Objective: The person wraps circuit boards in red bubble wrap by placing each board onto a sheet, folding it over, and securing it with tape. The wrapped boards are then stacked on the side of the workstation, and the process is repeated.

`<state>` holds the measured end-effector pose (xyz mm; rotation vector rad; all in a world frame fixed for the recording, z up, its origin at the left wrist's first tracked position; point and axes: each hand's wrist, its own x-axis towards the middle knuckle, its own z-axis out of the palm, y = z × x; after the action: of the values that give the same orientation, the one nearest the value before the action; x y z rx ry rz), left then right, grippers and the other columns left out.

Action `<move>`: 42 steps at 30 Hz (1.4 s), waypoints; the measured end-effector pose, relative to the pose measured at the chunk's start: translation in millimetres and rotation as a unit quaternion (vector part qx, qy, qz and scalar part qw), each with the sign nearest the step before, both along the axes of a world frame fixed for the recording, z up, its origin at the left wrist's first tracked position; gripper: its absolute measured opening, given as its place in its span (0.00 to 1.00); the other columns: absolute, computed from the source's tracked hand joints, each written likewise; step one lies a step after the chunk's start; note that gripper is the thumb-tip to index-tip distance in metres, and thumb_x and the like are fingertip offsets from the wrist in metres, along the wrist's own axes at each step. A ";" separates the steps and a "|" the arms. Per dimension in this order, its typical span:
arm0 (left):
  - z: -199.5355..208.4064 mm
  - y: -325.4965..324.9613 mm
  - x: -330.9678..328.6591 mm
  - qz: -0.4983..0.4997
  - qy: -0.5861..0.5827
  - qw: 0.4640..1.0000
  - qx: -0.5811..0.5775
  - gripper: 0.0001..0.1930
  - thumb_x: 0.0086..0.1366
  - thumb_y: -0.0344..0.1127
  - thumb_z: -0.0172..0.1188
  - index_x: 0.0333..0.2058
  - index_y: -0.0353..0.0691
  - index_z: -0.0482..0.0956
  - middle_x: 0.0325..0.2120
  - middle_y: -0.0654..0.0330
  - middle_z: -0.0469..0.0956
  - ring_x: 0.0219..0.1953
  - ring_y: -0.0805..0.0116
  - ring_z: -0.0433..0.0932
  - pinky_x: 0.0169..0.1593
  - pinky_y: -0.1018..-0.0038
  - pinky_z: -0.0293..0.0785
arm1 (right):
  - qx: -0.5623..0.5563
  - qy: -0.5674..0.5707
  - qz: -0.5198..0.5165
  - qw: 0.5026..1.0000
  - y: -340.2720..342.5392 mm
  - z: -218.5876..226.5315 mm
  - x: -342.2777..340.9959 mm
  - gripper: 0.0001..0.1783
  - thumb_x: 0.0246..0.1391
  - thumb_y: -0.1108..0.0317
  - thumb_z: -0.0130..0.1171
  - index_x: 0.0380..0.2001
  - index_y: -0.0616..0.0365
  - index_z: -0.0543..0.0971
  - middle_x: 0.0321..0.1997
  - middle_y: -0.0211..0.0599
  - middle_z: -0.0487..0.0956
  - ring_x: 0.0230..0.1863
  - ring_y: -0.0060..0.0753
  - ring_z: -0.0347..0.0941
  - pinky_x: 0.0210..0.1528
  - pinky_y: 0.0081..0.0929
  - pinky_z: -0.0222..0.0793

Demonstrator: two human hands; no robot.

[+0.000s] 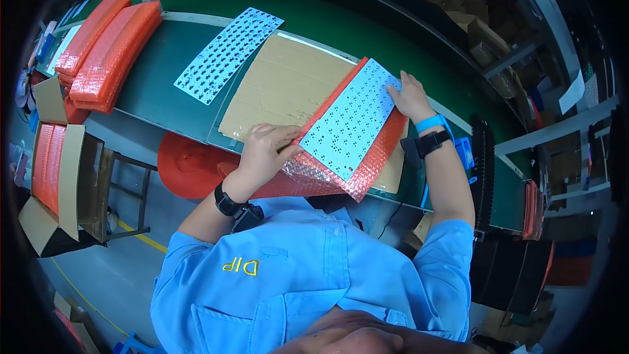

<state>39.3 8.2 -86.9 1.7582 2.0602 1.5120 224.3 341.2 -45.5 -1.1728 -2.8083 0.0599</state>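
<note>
A white keyboard circuit board [347,124] with rows of small dark marks lies slanted on a sheet of red bubble wrap [362,180]. Both rest over a flat piece of brown cardboard [288,78] on the green bench. My left hand [265,151] is closed at the board's left side, its thumb and fingers pinching the edge of the wrap. At the far right corner, my right hand [411,97] has its thumb on the board's edge, with the other fingers curled beside it. A second circuit board [228,56] lies beyond the cardboard to the left.
Stacks of red bubble-wrapped packs [114,59] stand at the bench's left end. An open carton [72,183] holding red wrap is at lower left. A red roll [190,164] sits below the bench's front edge. A black ridged strip [483,170] stands at right.
</note>
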 end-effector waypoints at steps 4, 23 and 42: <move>-2.8 -0.4 1.1 -0.009 0.003 1.000 0.007 0.15 0.51 0.31 0.72 0.39 0.36 0.85 0.32 0.54 0.85 0.34 0.59 0.82 0.45 0.67 0.74 | -0.088 0.005 -0.083 0.993 -1.2 -0.9 -1.1 0.36 0.63 0.47 0.55 0.62 0.68 0.68 0.64 0.60 0.70 0.64 0.54 0.69 0.66 0.36 0.63; -12.4 -5.5 -11.1 -0.035 0.009 0.999 0.013 0.14 0.52 0.32 0.71 0.40 0.37 0.85 0.38 0.54 0.85 0.46 0.58 0.82 0.59 0.59 0.71 | -0.102 0.043 -0.025 0.994 6.4 -8.1 -21.8 0.36 0.60 0.49 0.59 0.61 0.67 0.70 0.61 0.57 0.73 0.62 0.50 0.71 0.66 0.36 0.63; 0.6 -19.7 -13.3 -0.144 -0.099 0.981 -0.086 0.21 0.55 0.33 0.70 0.49 0.37 0.79 0.50 0.48 0.79 0.46 0.50 0.79 0.53 0.65 0.73 | -0.409 0.126 0.149 0.891 -39.0 217.7 8.7 0.31 0.37 0.64 0.76 0.47 0.60 0.78 0.42 0.34 0.84 0.42 0.27 0.80 0.50 0.30 0.76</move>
<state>25.9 -11.5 -86.4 1.6770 1.7001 1.3242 233.0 302.2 172.2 -0.7007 -2.7173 1.4151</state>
